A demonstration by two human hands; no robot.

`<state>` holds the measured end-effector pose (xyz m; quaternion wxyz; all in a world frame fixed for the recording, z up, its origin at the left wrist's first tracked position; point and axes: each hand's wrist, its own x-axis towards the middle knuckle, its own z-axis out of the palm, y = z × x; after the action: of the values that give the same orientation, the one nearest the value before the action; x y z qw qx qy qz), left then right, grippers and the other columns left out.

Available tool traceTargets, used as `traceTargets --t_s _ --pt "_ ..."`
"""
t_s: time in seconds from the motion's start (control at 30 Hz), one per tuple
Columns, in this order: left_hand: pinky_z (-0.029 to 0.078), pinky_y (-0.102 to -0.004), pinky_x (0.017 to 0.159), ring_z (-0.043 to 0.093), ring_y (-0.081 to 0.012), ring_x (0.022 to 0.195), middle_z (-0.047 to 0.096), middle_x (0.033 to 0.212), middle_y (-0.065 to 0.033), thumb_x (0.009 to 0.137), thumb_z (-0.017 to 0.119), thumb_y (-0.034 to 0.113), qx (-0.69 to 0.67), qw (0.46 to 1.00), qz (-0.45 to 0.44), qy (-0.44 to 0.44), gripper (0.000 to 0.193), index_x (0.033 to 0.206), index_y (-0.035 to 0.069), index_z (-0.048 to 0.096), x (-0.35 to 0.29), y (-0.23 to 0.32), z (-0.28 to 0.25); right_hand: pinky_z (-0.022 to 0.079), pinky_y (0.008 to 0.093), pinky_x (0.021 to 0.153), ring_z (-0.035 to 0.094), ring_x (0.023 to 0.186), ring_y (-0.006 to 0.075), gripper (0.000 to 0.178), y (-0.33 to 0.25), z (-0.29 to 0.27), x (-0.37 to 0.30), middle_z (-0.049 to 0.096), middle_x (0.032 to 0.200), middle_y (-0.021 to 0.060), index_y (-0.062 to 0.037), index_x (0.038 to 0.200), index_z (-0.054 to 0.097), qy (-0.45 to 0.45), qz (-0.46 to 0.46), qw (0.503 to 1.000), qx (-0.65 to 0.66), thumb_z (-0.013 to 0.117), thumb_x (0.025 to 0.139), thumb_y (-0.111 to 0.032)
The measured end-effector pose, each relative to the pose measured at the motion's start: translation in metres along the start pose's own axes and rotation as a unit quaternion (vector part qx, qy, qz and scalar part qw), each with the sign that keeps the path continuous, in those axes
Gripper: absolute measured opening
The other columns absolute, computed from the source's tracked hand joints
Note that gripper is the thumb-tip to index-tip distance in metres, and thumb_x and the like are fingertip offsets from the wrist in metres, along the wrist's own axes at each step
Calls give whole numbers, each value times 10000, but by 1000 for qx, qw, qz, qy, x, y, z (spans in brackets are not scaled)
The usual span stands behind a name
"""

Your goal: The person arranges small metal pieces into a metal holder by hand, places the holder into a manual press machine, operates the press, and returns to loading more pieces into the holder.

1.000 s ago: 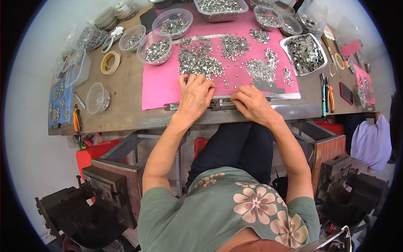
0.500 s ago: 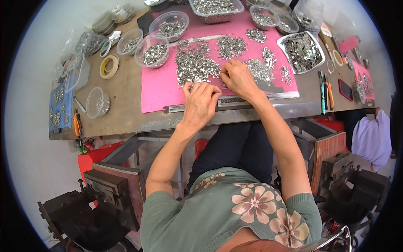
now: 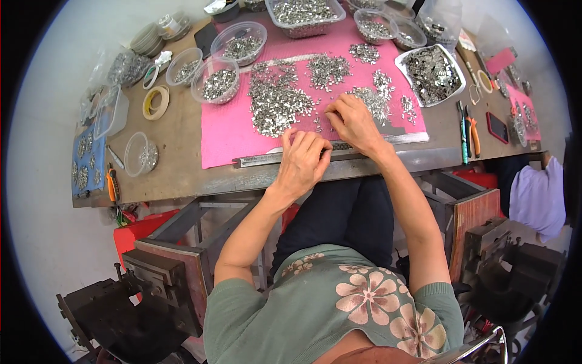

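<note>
My left hand point(image 3: 301, 159) rests over a long metal rail point(image 3: 260, 161) along the front of the pink mat point(image 3: 227, 136), fingers bent together. Whatever its fingertips hold is hidden beneath them. Slightly farther and to the right, my right hand point(image 3: 359, 126) hovers at the mat with thumb and forefinger pinched. Any piece between those fingertips is too small to make out. Beside the hands lies a large pile of small shiny metal pieces point(image 3: 276, 103). Smaller heaps, one of them a silvery heap point(image 3: 374, 104) right of my right hand, are spread over the mat.
Clear plastic bowls point(image 3: 217, 82) of metal parts stand at the back left. A white tray point(image 3: 459, 60) of parts is at the right. Pliers point(image 3: 474, 138) and a red-edged phone point(image 3: 498, 127) lie there. Tape point(image 3: 156, 103) sits left. Another person's lilac clothing point(image 3: 536, 200) shows far right.
My left hand has moved right and nearer along the rail, away from the large pile. The right hand has shifted slightly right and nearer, still pinched.
</note>
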<state>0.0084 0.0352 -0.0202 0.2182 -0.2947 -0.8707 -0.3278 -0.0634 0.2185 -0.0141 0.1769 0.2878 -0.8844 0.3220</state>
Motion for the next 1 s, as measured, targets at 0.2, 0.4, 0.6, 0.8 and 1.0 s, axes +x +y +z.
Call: traceTargets --t_s 0.2,0.4,0.6,0.8,1.0 --pt "363 -468 1027 597 -238 879 620 907 -53 823 736 66 3 1000 -8 -3 124 920 76 659 0 2 1 445 432 813 591 911 308 67 1 19 10 607 900 113 -36 890 675 -8 -32 999 -38 687 857 -94" --pt "366 -504 1069 597 -270 863 627 902 -74 856 706 37 -61 998 -18 -19 99 949 60 680 1 -6 -3 424 417 799 572 883 288 68 5 22 16 587 868 94 -61 908 660 -7 -58 994 -93 686 861 -103" --pt "424 -491 1021 603 -298 863 640 907 -86 856 732 69 -69 996 -38 32 133 976 41 681 -4 -5 2 410 396 762 581 819 282 79 -14 -19 -14 571 859 92 -45 918 624 -21 -3 999 47 679 861 -55" --pt "449 -465 959 618 -304 921 671 942 -90 831 788 140 -22 996 -57 59 216 994 43 683 -8 -1 7 407 390 750 568 829 281 146 -30 -24 -50 573 882 91 -34 911 596 -21 -12 997 70 706 816 -18" --pt "422 -448 978 613 -286 938 670 952 -80 830 779 116 -11 996 -70 57 213 1008 48 684 -7 7 6 409 398 762 556 854 284 164 -34 -20 -55 557 885 92 -39 908 599 -10 -56 998 0 716 794 -18"
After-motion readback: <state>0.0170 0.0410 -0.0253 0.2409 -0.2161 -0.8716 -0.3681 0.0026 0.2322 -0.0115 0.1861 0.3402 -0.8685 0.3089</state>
